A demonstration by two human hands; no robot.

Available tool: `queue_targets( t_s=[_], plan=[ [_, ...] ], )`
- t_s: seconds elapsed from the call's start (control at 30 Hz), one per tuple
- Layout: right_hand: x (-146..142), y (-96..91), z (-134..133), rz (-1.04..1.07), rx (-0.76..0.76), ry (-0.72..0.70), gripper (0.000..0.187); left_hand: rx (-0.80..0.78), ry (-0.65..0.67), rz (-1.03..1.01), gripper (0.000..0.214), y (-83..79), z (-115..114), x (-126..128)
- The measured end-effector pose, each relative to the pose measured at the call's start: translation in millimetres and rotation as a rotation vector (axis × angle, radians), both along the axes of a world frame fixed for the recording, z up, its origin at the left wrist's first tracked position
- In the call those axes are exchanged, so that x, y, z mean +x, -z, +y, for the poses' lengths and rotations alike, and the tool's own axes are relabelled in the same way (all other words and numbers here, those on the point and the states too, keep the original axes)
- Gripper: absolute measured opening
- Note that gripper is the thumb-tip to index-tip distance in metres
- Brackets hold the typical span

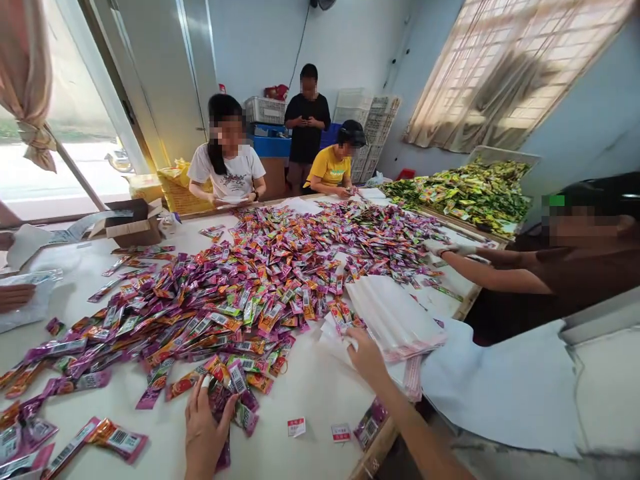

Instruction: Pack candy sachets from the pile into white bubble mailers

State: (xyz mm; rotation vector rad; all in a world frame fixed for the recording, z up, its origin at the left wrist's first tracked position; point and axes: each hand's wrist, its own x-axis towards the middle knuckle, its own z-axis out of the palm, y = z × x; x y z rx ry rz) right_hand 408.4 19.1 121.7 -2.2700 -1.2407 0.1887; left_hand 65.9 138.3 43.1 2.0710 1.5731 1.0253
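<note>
A: Item one, left hand [205, 427]. Pose?

B: Comes up from the lower edge, palm down, fingers spread and curled over a small cluster of packets [235, 393] at the near tip of the pile [260, 280]. Thumb out to the right, a white tape or plaster on one fingertip. Grip: loosely closed on the packets, pressing them to the table [310, 387].

A: Item two, right hand [366, 357].

B: Forearm enters from the lower right and runs up-left. Hand lies flat, fingers forward, on the near corner of the bag stack [395, 317], which sits just right of the pile. Fingertips touch the top bag; whether they pinch it, I cannot tell.

A: Packets, description.

B: Long, narrow, purple and orange-red, barcodes on the backs. The pile spreads across the table's middle, thinning toward the left edge.

A: Loose items near the pile?

B: Two small labels [297, 427], white with red, just below the pile's near tip, right of the left hand. One more packet at the table edge beyond them.

A: Other entries.

B: Cardboard box [133, 223] left of the pile's far side. Green packets [465, 190] heaped well right of it. Two seated people behind the pile, one standing farther back. A co-worker's gloved hand [447, 248] reaches into the pile's right edge. Another hand [15, 297] rests on a bag far left.
</note>
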Motion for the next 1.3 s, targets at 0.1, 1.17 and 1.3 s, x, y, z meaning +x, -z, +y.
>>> queue_targets(
  t_s=[0.1, 1.17, 1.3],
  plan=[
    [46, -10.2, -14, -0.063, -0.021, 0.200, 0.036, -0.010, -0.045, -0.001, 0.071, -4.8, 0, 0],
    [33, 1.3, -40, -0.405, -0.262, -0.103, 0.027, -0.042, -0.157, 0.022, 0.057, 7.0, -4, -2],
    [-1, 27.2, -40, -0.393, -0.356, -0.216, 0.027, 0.006, -0.126, -0.002, 0.051, 8.7, -7, -4]
  ],
)
